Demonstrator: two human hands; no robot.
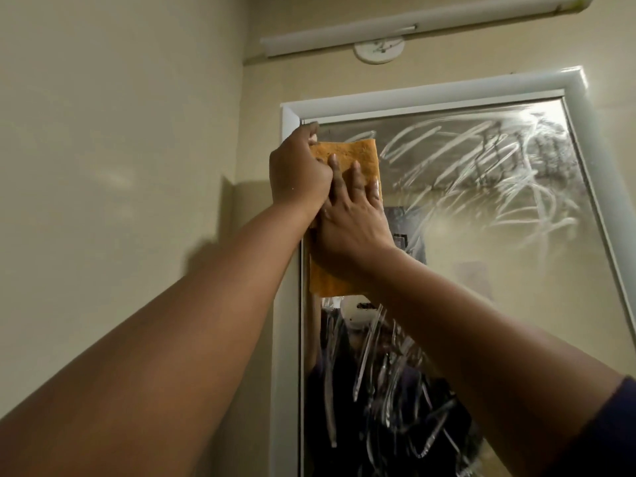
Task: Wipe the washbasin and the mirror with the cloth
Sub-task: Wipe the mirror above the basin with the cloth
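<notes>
An orange cloth [347, 154] lies flat against the top left corner of the mirror [481, 235], which has a white frame and is covered in wet smear streaks. My left hand [297, 170] grips the cloth's upper left edge beside the frame. My right hand [354, 215] presses the cloth to the glass with fingers spread straight. The cloth's lower end [330, 280] hangs below my right wrist. The washbasin is out of view.
A white tube light [413, 25] is fixed to the beige wall above the mirror, with a round white fitting [378, 49] under it. A plain beige wall [120, 166] fills the left. The mirror frame [285, 304] runs down at the left.
</notes>
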